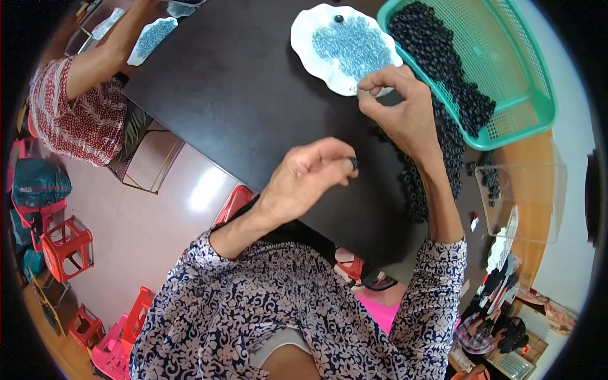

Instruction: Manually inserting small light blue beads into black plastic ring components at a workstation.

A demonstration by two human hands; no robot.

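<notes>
Over the dark table, my left hand pinches a small black ring-shaped piece between thumb and fingers. My right hand is above the near right rim of a white wavy-edged plate, thumb and forefinger pressed together. Whatever sits in that pinch is too small to name. Small clear bluish beads cover much of the plate, and one black piece lies at its far side. Many similar black pieces lie loose on the table beside and under my right forearm.
A green mesh basket with more black pieces stands at the far right. Nearer is a clear plastic box. At the far left, a co-worker in a red patterned top sits by another plate of beads. Red stools stand on the floor.
</notes>
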